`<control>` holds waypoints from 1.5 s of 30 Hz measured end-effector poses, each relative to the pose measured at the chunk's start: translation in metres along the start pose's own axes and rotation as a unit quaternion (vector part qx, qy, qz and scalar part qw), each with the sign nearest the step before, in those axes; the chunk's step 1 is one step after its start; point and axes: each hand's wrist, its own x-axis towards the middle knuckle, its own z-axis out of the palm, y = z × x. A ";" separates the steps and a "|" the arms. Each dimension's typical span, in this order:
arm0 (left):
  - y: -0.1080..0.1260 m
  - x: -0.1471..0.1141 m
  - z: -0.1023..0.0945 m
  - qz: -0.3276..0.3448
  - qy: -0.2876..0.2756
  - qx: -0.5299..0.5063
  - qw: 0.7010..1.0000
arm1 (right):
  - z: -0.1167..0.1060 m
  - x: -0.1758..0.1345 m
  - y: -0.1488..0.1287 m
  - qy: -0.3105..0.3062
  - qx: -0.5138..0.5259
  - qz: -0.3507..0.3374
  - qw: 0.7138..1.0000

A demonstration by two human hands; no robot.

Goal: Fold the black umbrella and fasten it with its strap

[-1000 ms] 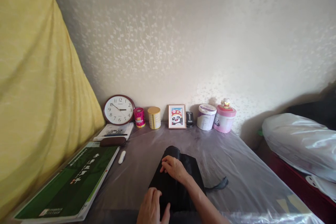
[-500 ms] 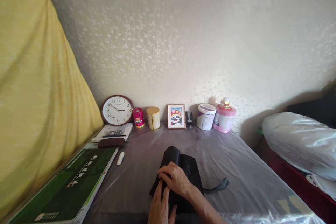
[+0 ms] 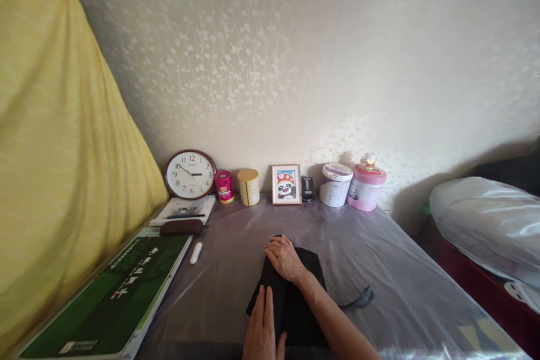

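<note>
A piece of black fabric [image 3: 301, 315], folded over with a raised lengthwise fold on its left, lies at the front middle of the table. A grey-black strap [image 3: 360, 297] trails from its right side. Across the far end of the fold lies my right hand [image 3: 286, 259], palm down, its fingers close together and slightly bent over the fabric. My left hand [image 3: 260, 323] rests nearer the front edge with fingers stretched out flat along the fold and thumb apart. What the fabric belongs to, and whether anything is inside, I cannot tell.
The table [image 3: 219, 292] has a shiny plastic cover. On the left lie a green book [image 3: 113, 292], a brown case [image 3: 181, 228] and a small white object [image 3: 196, 253]. A clock [image 3: 190, 175], tins, a picture frame [image 3: 287, 184] and tubs [image 3: 336, 185] line the wall.
My right hand has slid away from me, off my left hand, to the far end of the black fabric. My left fingers now lie straighter. The view shifted slightly.
</note>
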 end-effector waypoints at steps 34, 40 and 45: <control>0.009 -0.008 -0.020 0.019 0.011 -0.081 0.996 | -0.054 -0.094 0.017 0.118 0.174 0.329 0.920; 0.015 -0.006 -0.019 -0.021 -0.007 -0.033 0.999 | -0.060 -0.052 -0.017 0.100 0.317 0.276 0.902; 0.018 -0.005 -0.021 -0.037 -0.016 -0.021 0.999 | -0.040 -0.025 -0.031 0.086 0.339 0.258 0.901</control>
